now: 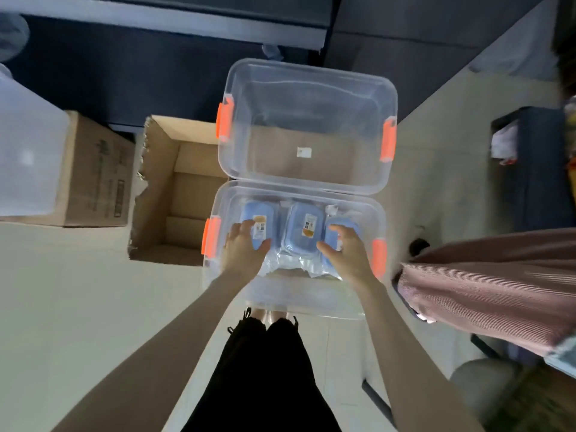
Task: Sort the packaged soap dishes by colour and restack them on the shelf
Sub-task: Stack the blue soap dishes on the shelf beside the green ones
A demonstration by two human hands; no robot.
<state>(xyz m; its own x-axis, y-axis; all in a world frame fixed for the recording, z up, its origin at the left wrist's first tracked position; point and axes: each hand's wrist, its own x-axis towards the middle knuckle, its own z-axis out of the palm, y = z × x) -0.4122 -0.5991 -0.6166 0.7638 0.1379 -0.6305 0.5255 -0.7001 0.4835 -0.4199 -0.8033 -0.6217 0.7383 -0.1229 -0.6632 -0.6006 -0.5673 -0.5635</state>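
Observation:
Three blue soap dishes in clear wrappers lie side by side in the near clear plastic bin [314, 302], which has orange latches. My left hand [243, 249] grips the left blue dish [260, 218], thumb on its near edge. My right hand [347, 249] grips the right blue dish [332, 233], mostly covering it. Between my hands the middle blue dish [304, 227] lies untouched, label up. Touching the near bin's far side is a second clear bin [307, 180] with orange latches, with only a small white sticker showing on its bottom.
An open cardboard box [174, 194] stands left of the bins, a closed carton [93, 169] further left with a translucent container [28, 145] in front. A dark shelf unit [174, 35] runs along the back. A person's pink sleeve [498, 282] reaches in at right.

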